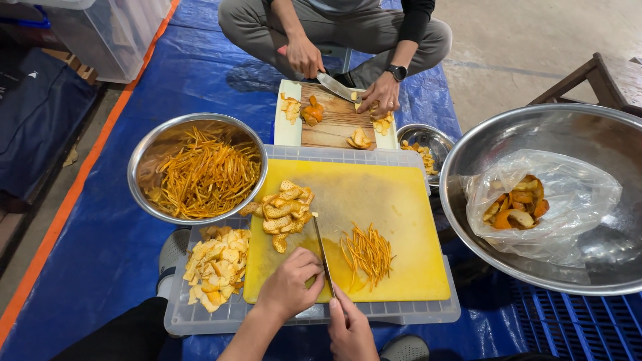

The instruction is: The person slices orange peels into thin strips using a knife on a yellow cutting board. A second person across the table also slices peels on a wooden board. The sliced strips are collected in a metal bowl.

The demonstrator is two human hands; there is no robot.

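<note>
On the yellow board, peel was pinned by the left hand and a knife gripped by the right hand; strips were cut, a pile remained.

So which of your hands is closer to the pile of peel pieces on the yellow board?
Left. The left hand sits just below the peel pile, pressing a piece by the knife. The right hand is lower, on the knife handle.
</note>
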